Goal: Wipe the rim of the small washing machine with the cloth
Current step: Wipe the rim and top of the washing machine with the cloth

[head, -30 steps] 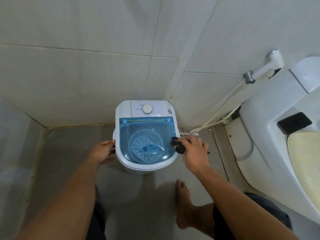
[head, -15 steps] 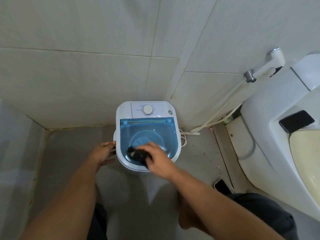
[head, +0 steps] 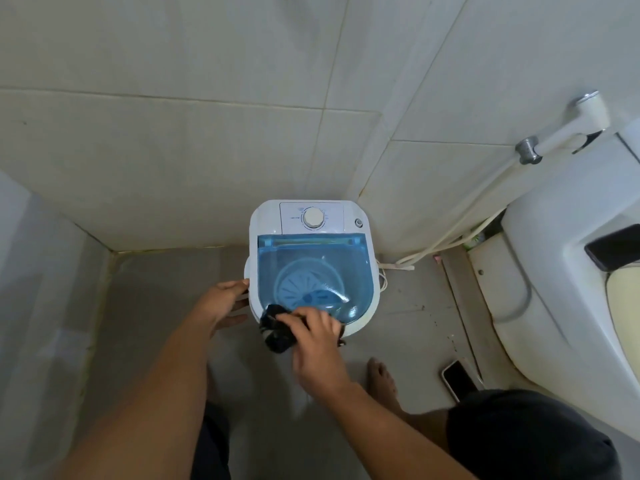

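A small white washing machine (head: 266, 216) with a clear blue lid stands on the floor in the tiled corner, its dial at the back. My right hand (head: 317, 336) presses a dark cloth (head: 275, 329) against the near-left part of the white rim. My left hand (head: 221, 301) rests against the machine's left side, fingers curled around its side handle. The rim under the cloth and my right hand is hidden.
A white toilet (head: 540, 271) fills the right side, with a dark phone (head: 614, 245) on its ledge. A spray hose (head: 450, 233) runs down the wall to the floor. Another phone (head: 459, 379) lies on the floor by my bare foot (head: 381, 375).
My right hand has carried the cloth from the machine's right rim across the front to the near-left rim. My left hand has stayed on the left side.
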Motion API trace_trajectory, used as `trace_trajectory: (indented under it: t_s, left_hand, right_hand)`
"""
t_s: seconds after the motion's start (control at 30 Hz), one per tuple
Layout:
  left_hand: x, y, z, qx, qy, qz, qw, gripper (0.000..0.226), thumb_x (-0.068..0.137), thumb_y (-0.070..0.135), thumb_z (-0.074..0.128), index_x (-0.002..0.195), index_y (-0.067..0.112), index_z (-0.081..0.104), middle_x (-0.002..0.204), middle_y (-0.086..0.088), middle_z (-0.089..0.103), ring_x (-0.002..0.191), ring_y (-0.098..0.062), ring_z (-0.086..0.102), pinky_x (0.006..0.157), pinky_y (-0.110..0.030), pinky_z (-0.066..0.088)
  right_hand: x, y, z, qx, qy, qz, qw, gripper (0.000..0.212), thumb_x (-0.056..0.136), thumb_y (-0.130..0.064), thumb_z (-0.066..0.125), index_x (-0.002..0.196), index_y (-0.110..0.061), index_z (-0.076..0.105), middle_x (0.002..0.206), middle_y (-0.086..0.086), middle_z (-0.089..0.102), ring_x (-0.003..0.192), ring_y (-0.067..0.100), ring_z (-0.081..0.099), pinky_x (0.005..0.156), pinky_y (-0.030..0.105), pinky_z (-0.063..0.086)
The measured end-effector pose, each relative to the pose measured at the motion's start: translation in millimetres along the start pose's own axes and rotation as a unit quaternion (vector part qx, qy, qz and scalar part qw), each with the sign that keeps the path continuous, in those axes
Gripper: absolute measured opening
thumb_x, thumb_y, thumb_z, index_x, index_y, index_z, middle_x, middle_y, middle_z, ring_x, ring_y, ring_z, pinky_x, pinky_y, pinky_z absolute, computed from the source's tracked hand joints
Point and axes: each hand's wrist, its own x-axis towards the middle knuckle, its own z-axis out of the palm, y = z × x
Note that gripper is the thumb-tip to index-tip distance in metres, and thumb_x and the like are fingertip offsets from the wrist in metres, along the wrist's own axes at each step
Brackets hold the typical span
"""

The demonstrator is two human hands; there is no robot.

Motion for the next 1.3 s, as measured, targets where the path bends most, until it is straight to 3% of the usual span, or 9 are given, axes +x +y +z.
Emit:
trace_trajectory:
  t_s: [0.13, 0.3, 0.57, 0.7, 0.83, 1.0, 1.1, 1.2, 1.3]
  left_hand:
    - [-1.3, 1.4, -2.8, 0.015, -0.005, 0.000, 1.000, 0.029, 0.095, 0.036, 0.064, 0.118, 0.019, 0.070, 0.114, -0.002, 0.074, 0.097, -0.019, 0.069, 0.070, -0.032, 0.054]
    - [-4.2, 0.4, 0.6, -0.003, -0.011, 0.002, 1.000, 0.032, 0.097, 0.033, 0.062, 0.124, 0.018, 0.066, 0.117, -0.003, 0.073, 0.110, -0.020, 0.068, 0.097, -0.044, 0.054]
    - [-2.3, 1.4, -5.5, 0.004, -0.025, 0.011, 1.000, 0.024, 0.093, 0.037, 0.066, 0.110, 0.022, 0.072, 0.116, -0.001, 0.075, 0.109, -0.020, 0.069, 0.104, -0.047, 0.050]
    - [-2.1, 0.3, -13.7, -0.036, -0.066, -0.029, 0.997, 0.040, 0.092, 0.048, 0.063, 0.119, 0.018, 0.070, 0.118, 0.000, 0.073, 0.113, -0.020, 0.066, 0.102, -0.046, 0.051]
    - [-0.2, 1.2, -29.9, -0.129, -0.140, -0.068, 0.979, 0.072, 0.090, 0.073, 0.039, 0.136, 0.021, 0.056, 0.135, -0.008, 0.063, 0.126, -0.026, 0.058, 0.114, -0.051, 0.034]
    - [3.1, 7.2, -48.0, -0.337, -0.090, -0.048, 0.936, 0.088, 0.086, 0.080, 0.035, 0.145, 0.015, 0.045, 0.136, -0.022, 0.060, 0.125, -0.035, 0.058, 0.106, -0.052, 0.040]
    - [3.4, 8.1, -50.8, -0.324, -0.046, -0.036, 0.944, 0.088, 0.087, 0.080, 0.032, 0.145, 0.016, 0.048, 0.140, -0.017, 0.059, 0.126, -0.033, 0.058, 0.105, -0.051, 0.045]
    - [-1.2, 8.3, -46.6, -0.282, -0.042, -0.037, 0.958, 0.083, 0.088, 0.079, 0.032, 0.142, 0.019, 0.050, 0.137, -0.013, 0.062, 0.120, -0.029, 0.062, 0.097, -0.048, 0.049]
    - [-4.1, 11.6, -40.2, -0.267, -0.034, -0.041, 0.962, 0.081, 0.089, 0.077, 0.032, 0.141, 0.018, 0.051, 0.133, -0.012, 0.065, 0.111, -0.027, 0.066, 0.093, -0.047, 0.051]
  right_hand:
    - [17.7, -27.7, -11.5, 0.145, -0.004, -0.025, 0.989, 0.062, 0.077, 0.002, 0.055, 0.133, -0.024, 0.059, 0.123, 0.001, 0.055, 0.113, 0.023, 0.053, 0.095, 0.046, 0.044]
    - [8.0, 41.0, -54.6, 0.038, 0.125, 0.090, 0.987, 0.060, 0.075, -0.002, 0.057, 0.130, -0.025, 0.060, 0.121, -0.002, 0.057, 0.109, 0.022, 0.053, 0.088, 0.045, 0.045]
    - [-23.4, 27.7, -7.1, -0.064, 0.007, 0.015, 0.998, 0.060, 0.073, -0.010, 0.062, 0.130, -0.026, 0.056, 0.124, 0.004, 0.054, 0.109, 0.026, 0.050, 0.089, 0.042, 0.036]
    - [-16.9, -2.5, 17.5, -0.039, -0.018, -0.018, 0.999, 0.059, 0.074, -0.012, 0.065, 0.130, -0.028, 0.054, 0.125, 0.003, 0.053, 0.109, 0.023, 0.049, 0.090, 0.038, 0.033]
    - [4.5, -41.4, 42.5, -0.022, -0.037, -0.044, 0.998, 0.059, 0.076, -0.011, 0.065, 0.131, -0.030, 0.056, 0.124, 0.002, 0.054, 0.106, 0.025, 0.052, 0.088, 0.040, 0.036]
    - [42.3, -87.8, 44.6, 0.173, -0.023, -0.010, 0.985, 0.055, 0.079, -0.001, 0.056, 0.129, -0.025, 0.058, 0.121, 0.000, 0.053, 0.111, 0.023, 0.053, 0.095, 0.046, 0.044]
    - [60.2, -91.2, 20.0, 0.265, 0.067, 0.020, 0.962, 0.053, 0.081, 0.010, 0.056, 0.127, -0.017, 0.061, 0.118, 0.001, 0.057, 0.114, 0.022, 0.057, 0.098, 0.045, 0.048]
    - [56.7, -51.4, -4.9, 0.195, 0.144, 0.034, 0.970, 0.056, 0.079, 0.011, 0.058, 0.128, -0.016, 0.062, 0.118, 0.000, 0.058, 0.113, 0.021, 0.056, 0.099, 0.041, 0.047]
    - [28.2, -9.3, -8.0, 0.102, 0.123, 0.052, 0.986, 0.060, 0.078, 0.007, 0.060, 0.131, -0.022, 0.059, 0.123, -0.002, 0.056, 0.116, 0.018, 0.052, 0.098, 0.046, 0.044]
